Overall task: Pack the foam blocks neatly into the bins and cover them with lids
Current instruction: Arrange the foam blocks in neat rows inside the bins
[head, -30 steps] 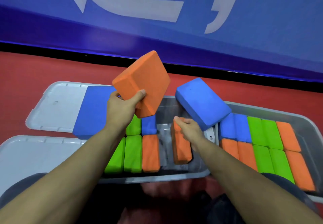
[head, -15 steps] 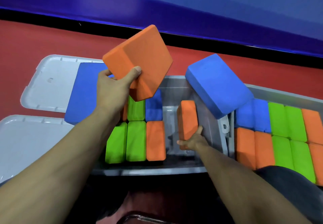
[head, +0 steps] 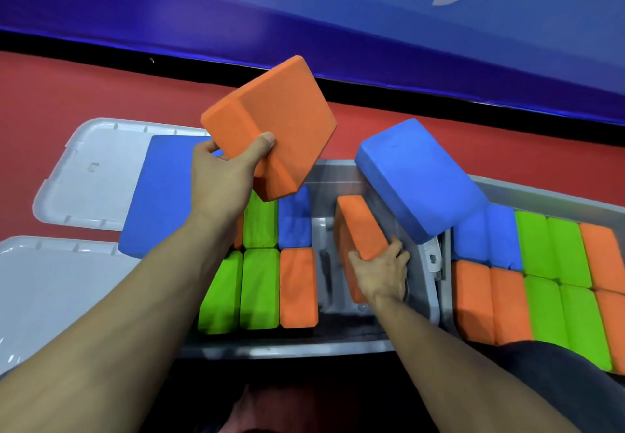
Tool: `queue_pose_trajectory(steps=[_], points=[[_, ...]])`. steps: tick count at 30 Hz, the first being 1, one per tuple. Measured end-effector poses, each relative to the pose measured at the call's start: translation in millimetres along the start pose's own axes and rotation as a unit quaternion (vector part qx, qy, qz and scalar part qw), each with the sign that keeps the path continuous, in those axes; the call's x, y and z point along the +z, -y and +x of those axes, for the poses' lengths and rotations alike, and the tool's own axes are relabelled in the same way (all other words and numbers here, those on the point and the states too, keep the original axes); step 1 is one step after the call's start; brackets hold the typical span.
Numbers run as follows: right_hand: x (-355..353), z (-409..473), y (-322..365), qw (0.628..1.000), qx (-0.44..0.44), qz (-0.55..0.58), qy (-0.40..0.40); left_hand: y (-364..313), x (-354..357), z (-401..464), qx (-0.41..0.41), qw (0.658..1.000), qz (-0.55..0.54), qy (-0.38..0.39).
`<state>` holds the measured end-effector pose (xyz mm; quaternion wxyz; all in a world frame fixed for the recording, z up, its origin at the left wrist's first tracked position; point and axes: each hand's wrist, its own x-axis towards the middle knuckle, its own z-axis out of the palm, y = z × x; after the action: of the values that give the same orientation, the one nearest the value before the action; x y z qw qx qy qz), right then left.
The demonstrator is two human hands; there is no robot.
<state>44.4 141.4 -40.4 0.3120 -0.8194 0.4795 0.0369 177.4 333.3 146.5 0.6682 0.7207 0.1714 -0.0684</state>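
I was mid-packing the nearer bin (head: pixel 287 344). My right hand (head: pixel 380 272) gripped an orange block (head: pixel 360 226) standing in the bin's open gap; my left hand (head: pixel 221 179) held a second orange block (head: pixel 270 121) above. Next, I judged, the standing block needed seating upright against the packed row.

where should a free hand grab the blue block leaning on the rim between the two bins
Take the blue block across its two long sides near the raised far end, coming from above. It lies tilted, lower end propped on the bin rim, so the upper end stands clear.
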Motion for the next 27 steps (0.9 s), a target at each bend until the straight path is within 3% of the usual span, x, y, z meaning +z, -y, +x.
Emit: queue_pose_trajectory(steps=[3, 9, 15, 19, 22, 24, 27], points=[[-7, -1, 14, 0.996, -0.001, 0.067, -0.058, -3, -4, -1, 0.005, 1.0, -0.003, 0.001], [-15, 1, 28, 0.985, -0.008, 0.142, -0.099, -6, -12, -1, 0.001, 1.0, -0.01, 0.003], [-13, 1, 38, 0.992, -0.055, 0.048, -0.099, -9, -12, -2, 0.003, 1.0, -0.016, 0.005], [0, 0, 39, 0.997, -0.064, -0.034, -0.039, -9, -13, -3, 0.003, 1.0, -0.012, 0.008], [13, 7, 30, 0.991, -0.052, -0.085, 0.094, -8, -14, -2, 0.001, 1.0, -0.004, 0.005], [18, 10, 27, 0.977, -0.038, -0.069, 0.198, -8, -14, -2, -0.001, 1.0, -0.001, 0.003], [20, 14, 23, 0.962, -0.014, 0.011, 0.273, -8, -12, -2, -0.005, 1.0, 0.001, 0.004]])
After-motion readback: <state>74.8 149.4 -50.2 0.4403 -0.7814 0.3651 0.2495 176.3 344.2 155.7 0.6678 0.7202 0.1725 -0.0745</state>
